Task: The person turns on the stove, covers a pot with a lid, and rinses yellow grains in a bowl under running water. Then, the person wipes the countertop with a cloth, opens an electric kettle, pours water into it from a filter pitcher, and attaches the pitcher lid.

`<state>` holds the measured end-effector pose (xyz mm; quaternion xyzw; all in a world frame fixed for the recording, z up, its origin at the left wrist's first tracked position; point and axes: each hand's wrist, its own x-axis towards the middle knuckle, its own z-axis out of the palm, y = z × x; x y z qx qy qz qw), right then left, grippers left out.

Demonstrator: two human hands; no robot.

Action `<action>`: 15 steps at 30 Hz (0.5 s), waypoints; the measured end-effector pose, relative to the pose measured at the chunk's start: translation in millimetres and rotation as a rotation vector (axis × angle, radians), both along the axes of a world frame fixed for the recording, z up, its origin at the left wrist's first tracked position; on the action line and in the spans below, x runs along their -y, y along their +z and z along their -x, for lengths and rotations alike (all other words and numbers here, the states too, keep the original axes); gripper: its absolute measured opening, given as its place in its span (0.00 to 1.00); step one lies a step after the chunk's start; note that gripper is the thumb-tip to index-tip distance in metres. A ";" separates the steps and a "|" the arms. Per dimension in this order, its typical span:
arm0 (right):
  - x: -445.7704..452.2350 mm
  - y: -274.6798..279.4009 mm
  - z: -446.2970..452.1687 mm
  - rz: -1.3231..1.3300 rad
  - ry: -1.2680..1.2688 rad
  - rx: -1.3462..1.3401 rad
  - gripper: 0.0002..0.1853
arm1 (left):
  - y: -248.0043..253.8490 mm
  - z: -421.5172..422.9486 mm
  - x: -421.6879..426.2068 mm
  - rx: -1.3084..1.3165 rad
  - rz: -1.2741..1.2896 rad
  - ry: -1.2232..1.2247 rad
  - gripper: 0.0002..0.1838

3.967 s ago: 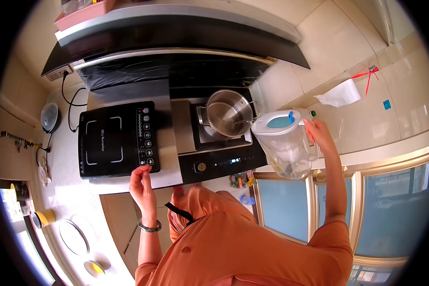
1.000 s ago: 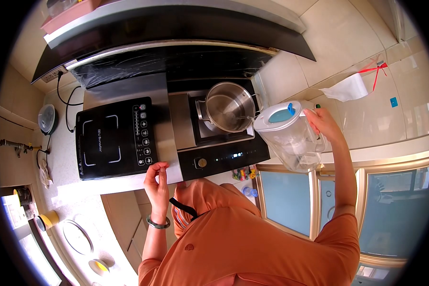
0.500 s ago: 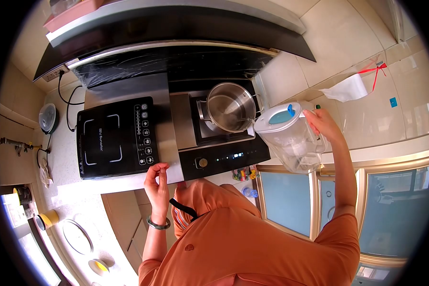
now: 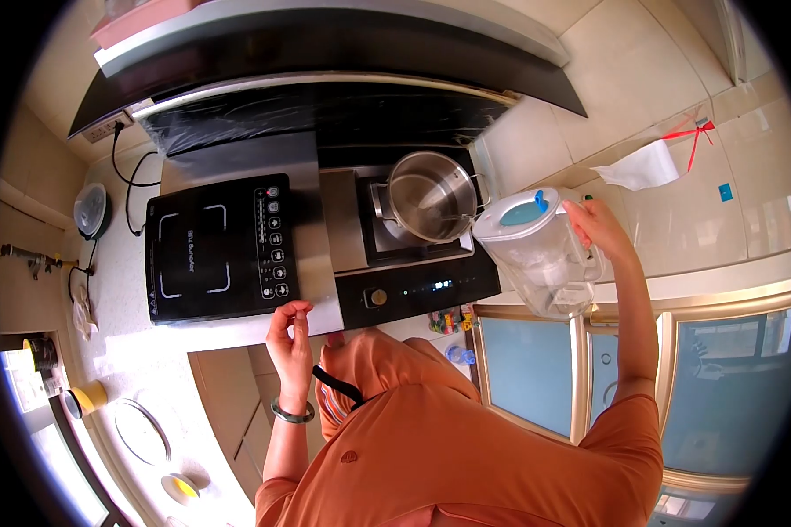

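My right hand (image 4: 596, 230) is wrapped round the handle of a clear water filter pitcher (image 4: 545, 285) with a white and blue lid. The pitcher tips leftward, its spout at the rim of a stainless steel pot (image 4: 402, 198). Water runs from the spout into this two-handled pot, which sits on a gas hob (image 4: 358, 220). At the front edge of the counter, near a black induction cooker (image 4: 224, 303), my left hand (image 4: 290, 338) is held up with its fingers curled together and nothing visible in them.
A range hood (image 4: 325, 57) spans the back above the hob. To the left a power cord (image 4: 117, 167) runs from the wall socket past a lidded bowl (image 4: 91, 211). Cabinets with blue panels (image 4: 527, 360) stand at the right; a white cloth (image 4: 642, 167) hangs on the tiled wall.
The view has shifted slightly, so the counter and stove appear a little further right. Both hands keep their poses, and the pitcher stays tilted at the pot.
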<state>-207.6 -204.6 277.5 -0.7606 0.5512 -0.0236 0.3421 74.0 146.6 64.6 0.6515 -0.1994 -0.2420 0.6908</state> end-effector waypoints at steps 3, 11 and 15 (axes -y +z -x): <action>-1.5 1.2 4.2 -0.006 -0.020 0.040 0.25 | 2.3 -0.1 -6.7 -0.005 0.001 0.007 0.05; -5.2 -0.5 45.3 0.047 -0.170 0.332 0.25 | 10.6 12.0 -34.9 0.035 -0.017 0.080 0.06; -3.0 -9.6 72.5 0.052 -0.118 0.527 0.24 | 20.5 42.5 -56.7 0.058 0.031 0.189 0.06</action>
